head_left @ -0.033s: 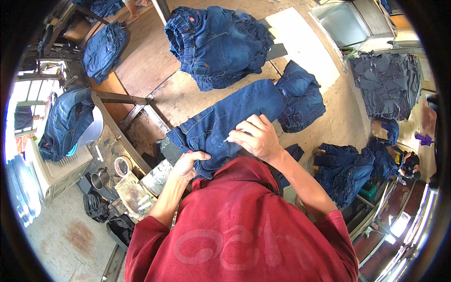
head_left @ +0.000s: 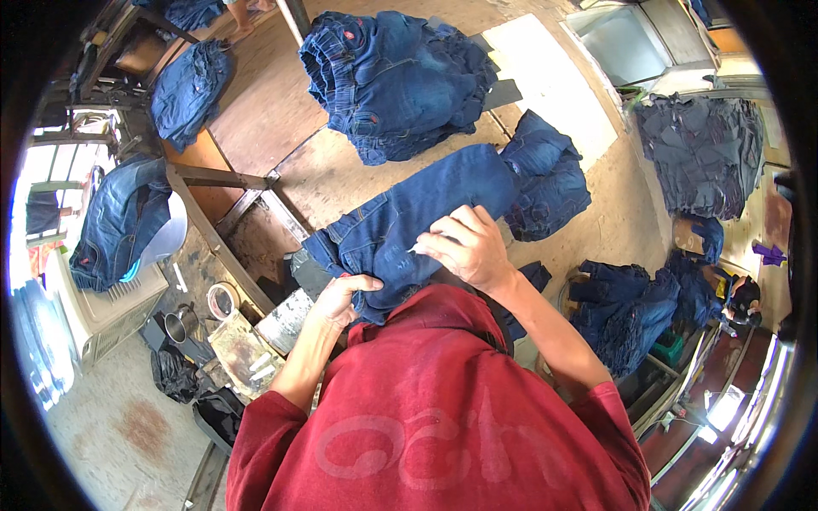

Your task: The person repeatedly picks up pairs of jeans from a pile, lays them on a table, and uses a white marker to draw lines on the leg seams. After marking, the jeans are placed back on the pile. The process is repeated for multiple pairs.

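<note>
Denim garment [head_left: 434, 192] lies over the worktop [head_left: 626, 192], its right end against a folded denim bundle [head_left: 550, 187], a large denim pile [head_left: 400, 81] beyond it. Left hand's [head_left: 345, 298] grip holds its near left corner; right hand's [head_left: 467, 251] grip pinches a small white tool [head_left: 414, 249], perhaps chalk, mostly hidden. Red shirt [head_left: 426, 375] blocks the near side and bears pale lettering; on the pile, a red label [head_left: 348, 35] is too small for reading.

a garment workshop, judging by the stacked jeans [head_left: 396, 85], dark cloth pile [head_left: 703, 153] and worn wooden worktable [head_left: 277, 102].
</note>
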`<state>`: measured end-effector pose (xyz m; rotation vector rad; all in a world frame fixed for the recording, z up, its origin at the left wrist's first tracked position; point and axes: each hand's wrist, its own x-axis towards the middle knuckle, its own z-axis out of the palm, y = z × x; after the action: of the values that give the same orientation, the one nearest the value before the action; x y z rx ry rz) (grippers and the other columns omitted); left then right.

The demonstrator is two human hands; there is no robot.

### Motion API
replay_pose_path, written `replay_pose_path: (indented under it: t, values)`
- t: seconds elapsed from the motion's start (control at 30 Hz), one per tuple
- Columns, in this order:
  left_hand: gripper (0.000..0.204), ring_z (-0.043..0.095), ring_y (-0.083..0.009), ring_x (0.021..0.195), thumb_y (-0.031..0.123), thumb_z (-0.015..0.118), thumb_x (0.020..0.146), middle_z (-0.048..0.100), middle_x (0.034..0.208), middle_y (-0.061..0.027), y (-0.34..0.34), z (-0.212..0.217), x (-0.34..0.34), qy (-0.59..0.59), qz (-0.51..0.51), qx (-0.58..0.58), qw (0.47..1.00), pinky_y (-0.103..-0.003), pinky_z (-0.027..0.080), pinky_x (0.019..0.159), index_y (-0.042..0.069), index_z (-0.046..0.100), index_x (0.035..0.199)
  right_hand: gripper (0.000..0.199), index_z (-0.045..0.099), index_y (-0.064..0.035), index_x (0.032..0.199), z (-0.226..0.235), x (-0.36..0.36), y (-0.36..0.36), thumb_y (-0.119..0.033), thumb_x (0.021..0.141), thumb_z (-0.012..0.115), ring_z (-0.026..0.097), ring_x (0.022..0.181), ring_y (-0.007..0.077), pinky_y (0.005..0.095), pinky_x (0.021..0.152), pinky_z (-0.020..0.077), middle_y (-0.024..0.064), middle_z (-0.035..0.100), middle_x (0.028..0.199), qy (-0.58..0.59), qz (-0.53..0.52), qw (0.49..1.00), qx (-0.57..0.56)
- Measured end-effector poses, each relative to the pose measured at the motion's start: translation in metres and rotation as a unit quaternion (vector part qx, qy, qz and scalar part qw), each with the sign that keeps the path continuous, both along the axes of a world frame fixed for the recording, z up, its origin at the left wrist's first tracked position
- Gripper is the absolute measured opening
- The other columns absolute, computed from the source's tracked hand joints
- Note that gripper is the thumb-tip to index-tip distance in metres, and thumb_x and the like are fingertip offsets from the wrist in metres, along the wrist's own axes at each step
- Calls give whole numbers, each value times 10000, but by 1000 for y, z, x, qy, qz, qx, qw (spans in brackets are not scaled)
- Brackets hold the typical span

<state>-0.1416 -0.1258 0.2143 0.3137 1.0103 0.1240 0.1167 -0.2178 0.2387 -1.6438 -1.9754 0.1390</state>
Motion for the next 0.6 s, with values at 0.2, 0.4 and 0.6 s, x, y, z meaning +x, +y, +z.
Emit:
replay_pose_path:
  t: [0.2,0.4,0.6]
  values:
    - [341,788,-333,1028,-27,682,761,811,1105,-216,1,-8,-1,-32,-1,-20,999,-440,626,987,-94,789,1078,122,789,-237,958,1,4,9,-338,897,818,600,887,162,358,769,437,-81,664,913,-21,64,998,-14]
    - [420,794,-325,1024,-57,670,774,809,1138,-206,1,-22,-6,-47,8,-28,998,-445,636,986,-101,757,1182,110,786,-247,966,5,4,17,-335,902,800,599,872,161,361,769,435,-76,663,901,-15,84,996,-16]
    - [417,796,-300,1011,-70,683,794,811,1141,-189,-2,-24,-5,-27,41,26,998,-429,637,973,-65,761,1203,167,798,-200,968,5,8,29,-309,857,858,579,855,181,367,739,451,-77,668,910,-13,-16,1000,-12]
